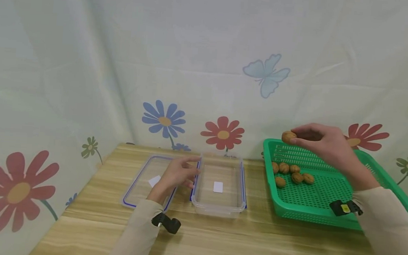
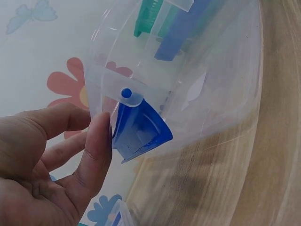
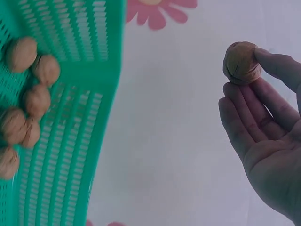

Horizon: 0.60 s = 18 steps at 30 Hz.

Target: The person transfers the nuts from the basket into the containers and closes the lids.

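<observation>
Remotely, I am viewing a pale cloth (image 1: 196,32) hanging behind the wood-grain table (image 1: 224,245); printed butterfly (image 1: 269,84) showing above the table, large red flower (image 1: 19,192) showing left of it.

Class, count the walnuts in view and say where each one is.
7: one walnut pinched by the right hand, six walnuts inside the green basket, toward its left end. Others may be hidden.

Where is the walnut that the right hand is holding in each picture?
Head: the walnut is right of centre, in the right hand.
Left wrist: not in this picture.
Right wrist: the walnut is at upper right.
Shared landmark: the green basket, right in head, top in left wrist, left in right wrist.
</observation>
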Available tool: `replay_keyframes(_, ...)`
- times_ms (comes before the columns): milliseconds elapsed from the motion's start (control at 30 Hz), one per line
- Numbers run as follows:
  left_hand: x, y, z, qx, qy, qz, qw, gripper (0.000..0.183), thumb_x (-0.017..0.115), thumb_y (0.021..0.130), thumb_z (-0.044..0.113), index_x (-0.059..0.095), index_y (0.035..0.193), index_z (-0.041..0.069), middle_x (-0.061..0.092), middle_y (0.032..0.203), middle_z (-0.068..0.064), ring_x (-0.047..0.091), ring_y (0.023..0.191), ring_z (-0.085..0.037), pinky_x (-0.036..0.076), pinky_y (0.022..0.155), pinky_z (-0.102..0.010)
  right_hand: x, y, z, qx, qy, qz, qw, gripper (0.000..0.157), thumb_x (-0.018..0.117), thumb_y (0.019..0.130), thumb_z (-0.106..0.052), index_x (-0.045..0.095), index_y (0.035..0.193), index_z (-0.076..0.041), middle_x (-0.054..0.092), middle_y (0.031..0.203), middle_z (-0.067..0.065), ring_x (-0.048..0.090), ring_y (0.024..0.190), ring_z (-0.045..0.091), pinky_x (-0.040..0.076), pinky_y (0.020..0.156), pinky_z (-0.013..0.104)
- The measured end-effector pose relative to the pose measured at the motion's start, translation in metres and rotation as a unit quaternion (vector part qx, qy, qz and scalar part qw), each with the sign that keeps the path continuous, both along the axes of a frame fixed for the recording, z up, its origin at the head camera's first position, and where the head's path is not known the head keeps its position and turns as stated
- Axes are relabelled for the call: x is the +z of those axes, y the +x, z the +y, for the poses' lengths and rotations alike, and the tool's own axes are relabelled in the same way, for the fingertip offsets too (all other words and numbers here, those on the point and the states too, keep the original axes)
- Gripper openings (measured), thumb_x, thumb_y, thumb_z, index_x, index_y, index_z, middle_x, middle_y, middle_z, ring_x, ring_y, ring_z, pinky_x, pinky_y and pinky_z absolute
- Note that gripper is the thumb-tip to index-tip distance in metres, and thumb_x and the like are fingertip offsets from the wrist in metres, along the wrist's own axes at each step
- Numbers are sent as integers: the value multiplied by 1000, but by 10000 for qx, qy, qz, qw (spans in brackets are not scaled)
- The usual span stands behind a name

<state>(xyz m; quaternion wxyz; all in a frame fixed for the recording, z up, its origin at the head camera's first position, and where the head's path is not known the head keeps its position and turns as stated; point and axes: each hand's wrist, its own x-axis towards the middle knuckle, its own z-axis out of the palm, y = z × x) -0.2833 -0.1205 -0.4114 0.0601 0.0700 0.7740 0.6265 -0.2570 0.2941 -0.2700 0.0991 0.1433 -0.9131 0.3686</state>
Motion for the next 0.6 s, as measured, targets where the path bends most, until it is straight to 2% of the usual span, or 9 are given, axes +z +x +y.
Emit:
replay_keyframes(267, -1, -2, -1, -7, -31, 23, 10000, 51, 71, 97, 0, 60, 147, 0, 70, 109, -32, 67, 71, -20, 65, 57, -33, -5, 8, -27, 393, -253, 336, 9983, 39, 76, 101, -31, 72, 132, -7, 75, 123, 13, 68, 100, -3, 54, 81, 11)
replay_keyframes(467, -2, -3, 0, 14, -15, -18, 10000, 51, 71, 97, 0, 61, 147, 1, 70, 109, -32, 67, 71, -20, 65, 57, -33, -11, 15, -50, 560, -407, 524, 9962, 35, 77, 100, -28, 74, 128, -7, 77, 117, 10, 71, 99, 4, 56, 82, 14)
replay_keyframes(600, -2, -3, 0, 9, -16, -16, 10000, 51, 71, 97, 0, 61, 147, 0, 70, 109, -32, 67, 71, -20, 65, 57, -32, -17, 20, -64, 654, -555, 505, 9950, 35, 78, 100, -25, 73, 129, -7, 77, 118, 9, 72, 103, 12, 56, 87, 18)
